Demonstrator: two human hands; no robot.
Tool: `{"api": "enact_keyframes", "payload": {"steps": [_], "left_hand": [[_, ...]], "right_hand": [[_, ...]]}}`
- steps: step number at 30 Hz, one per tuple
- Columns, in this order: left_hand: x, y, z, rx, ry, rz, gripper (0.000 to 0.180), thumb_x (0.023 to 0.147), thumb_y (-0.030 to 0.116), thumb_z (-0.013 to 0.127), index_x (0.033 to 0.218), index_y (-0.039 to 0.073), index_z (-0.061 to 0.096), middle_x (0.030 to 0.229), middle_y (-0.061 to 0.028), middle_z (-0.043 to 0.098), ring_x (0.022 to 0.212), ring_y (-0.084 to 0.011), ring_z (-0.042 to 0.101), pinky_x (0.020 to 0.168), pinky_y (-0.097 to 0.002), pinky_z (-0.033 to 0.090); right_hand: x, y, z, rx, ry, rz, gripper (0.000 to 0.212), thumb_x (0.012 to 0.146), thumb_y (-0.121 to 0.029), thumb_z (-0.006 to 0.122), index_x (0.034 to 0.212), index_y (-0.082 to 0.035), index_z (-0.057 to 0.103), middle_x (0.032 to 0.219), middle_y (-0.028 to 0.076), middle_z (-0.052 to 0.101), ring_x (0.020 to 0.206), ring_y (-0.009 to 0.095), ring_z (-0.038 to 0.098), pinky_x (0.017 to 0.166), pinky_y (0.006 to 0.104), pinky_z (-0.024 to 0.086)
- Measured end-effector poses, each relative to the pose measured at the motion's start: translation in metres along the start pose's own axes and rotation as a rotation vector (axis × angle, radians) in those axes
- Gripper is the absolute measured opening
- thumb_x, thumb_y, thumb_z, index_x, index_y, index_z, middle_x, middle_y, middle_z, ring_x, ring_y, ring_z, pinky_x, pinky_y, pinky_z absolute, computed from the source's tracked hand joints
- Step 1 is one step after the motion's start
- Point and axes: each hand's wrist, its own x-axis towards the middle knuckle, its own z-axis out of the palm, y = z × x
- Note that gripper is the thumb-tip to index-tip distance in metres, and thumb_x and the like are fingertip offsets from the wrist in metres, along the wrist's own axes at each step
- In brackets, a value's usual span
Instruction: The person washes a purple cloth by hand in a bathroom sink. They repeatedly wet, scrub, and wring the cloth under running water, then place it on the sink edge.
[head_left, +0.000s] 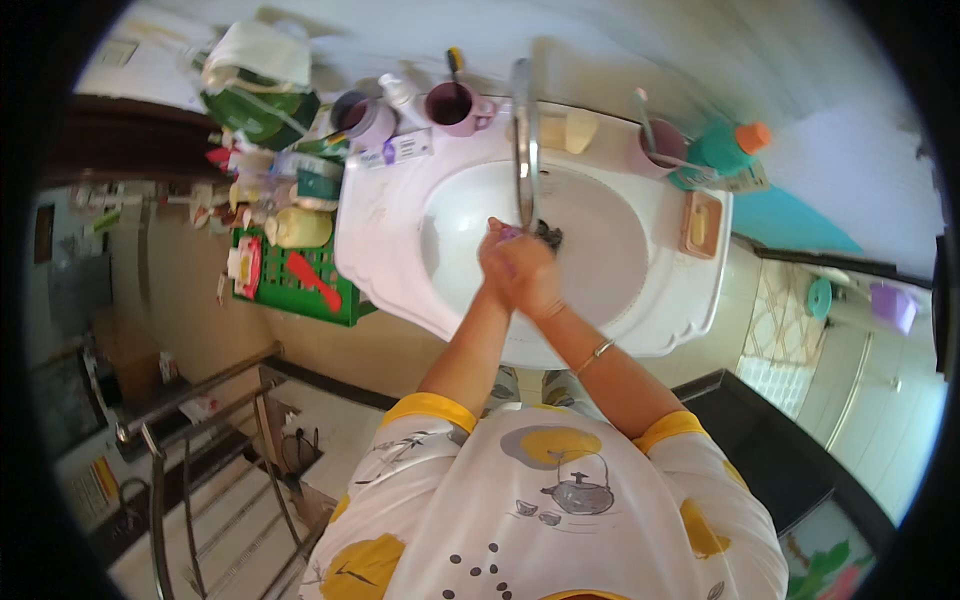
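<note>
Over the white washbasin (440, 262), my left hand (494, 262) and my right hand (534, 276) are pressed together below the end of the tall silver tap (524, 130). Both are closed around a small purple thing (508, 236). Only bits of it show between the fingers, so its kind cannot be made out. Just beyond my right hand, a dark clump (549, 237) shows in the bowl; what it is remains unclear. A bracelet circles my right wrist.
Along the basin's back stand a pink mug (458, 112), a pump bottle (400, 95) and a toothpaste box (393, 149). At right are a teal bottle (722, 152) with an orange cap and a soap dish (700, 226). A green crate (290, 300) holds a red brush-like item.
</note>
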Motion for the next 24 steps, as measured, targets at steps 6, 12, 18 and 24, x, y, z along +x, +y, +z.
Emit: {"api": "enact_keyframes", "payload": {"steps": [6, 12, 18, 24], "left_hand": [[-0.017, 0.023, 0.068, 0.484, 0.005, 0.113, 0.033, 0.088, 0.027, 0.046, 0.068, 0.005, 0.059, 0.067, -0.0104, 0.060, 0.064, -0.0240, 0.060, 0.058, -0.0405, 0.047], [-0.049, 0.080, 0.028, -0.631, -0.392, -0.270, 0.048, 0.089, 0.048, 0.040, 0.114, 0.008, 0.051, 0.110, -0.0099, 0.057, 0.103, -0.0249, 0.054, 0.090, -0.0453, 0.039], [-0.036, 0.068, 0.016, -0.519, -0.306, -0.288, 0.046, 0.089, 0.045, 0.044, 0.117, 0.009, 0.048, 0.114, -0.0116, 0.055, 0.099, -0.0262, 0.057, 0.083, -0.0500, 0.044], [-0.006, 0.012, 0.019, -0.380, -0.143, 0.130, 0.015, 0.089, 0.015, 0.047, 0.095, 0.003, 0.053, 0.090, -0.0112, 0.058, 0.078, -0.0229, 0.060, 0.069, -0.0369, 0.051]], "right_hand": [[-0.018, 0.126, -0.009, 1.156, 0.256, 1.090, 0.022, 0.087, -0.022, 0.044, 0.072, -0.007, 0.051, 0.069, 0.001, 0.051, 0.062, 0.010, 0.047, 0.053, 0.0281, 0.038], [0.020, 0.034, -0.046, 0.861, 0.027, 1.184, 0.026, 0.091, -0.015, 0.048, 0.113, -0.001, 0.048, 0.099, 0.008, 0.057, 0.090, 0.015, 0.056, 0.074, 0.0274, 0.047], [0.012, 0.023, -0.039, 0.390, -0.098, 0.464, 0.016, 0.089, -0.012, 0.051, 0.100, -0.002, 0.057, 0.092, 0.006, 0.059, 0.082, 0.015, 0.055, 0.072, 0.0275, 0.044], [0.013, -0.023, -0.025, -0.036, -0.220, 0.073, 0.021, 0.085, -0.017, 0.057, 0.068, -0.003, 0.056, 0.069, 0.014, 0.056, 0.061, 0.031, 0.054, 0.056, 0.0375, 0.044]]}}
